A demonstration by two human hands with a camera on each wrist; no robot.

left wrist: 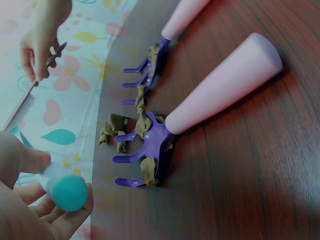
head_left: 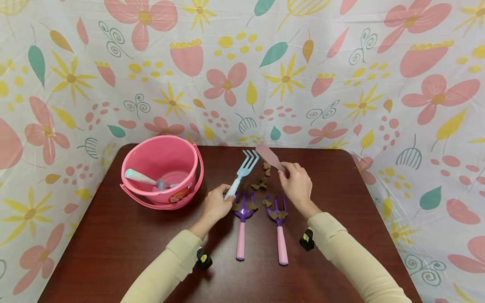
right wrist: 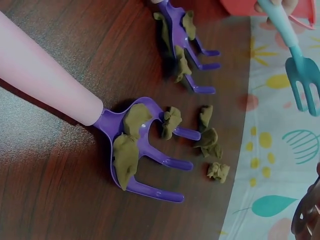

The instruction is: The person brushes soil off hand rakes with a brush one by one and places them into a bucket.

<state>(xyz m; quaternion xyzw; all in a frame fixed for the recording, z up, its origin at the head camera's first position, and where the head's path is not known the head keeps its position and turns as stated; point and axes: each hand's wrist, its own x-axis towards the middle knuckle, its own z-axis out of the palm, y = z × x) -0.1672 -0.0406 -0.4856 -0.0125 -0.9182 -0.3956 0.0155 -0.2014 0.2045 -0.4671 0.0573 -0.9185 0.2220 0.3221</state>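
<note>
My left hand (head_left: 217, 204) grips the handle of a light blue garden hand fork (head_left: 245, 169), its tines raised toward the back. In my right hand (head_left: 298, 183) is a flat, pale pink blade-like tool (head_left: 269, 156), pinched near one end; its exact kind is unclear. Below and between the hands lie two purple hand forks with pink handles, the left one (head_left: 240, 242) and the right one (head_left: 281, 246). Brown clay-like pieces (right wrist: 125, 159) rest on both purple heads. More brown pieces (head_left: 259, 185) are on the table beyond the tines.
A pink bucket (head_left: 161, 151) stands at the back left of the dark wooden table (head_left: 170, 256). Inside it leans a tool with a white, teal-ended handle (head_left: 140, 176). A flower-patterned cloth (head_left: 235, 50) hangs behind the table and along its sides.
</note>
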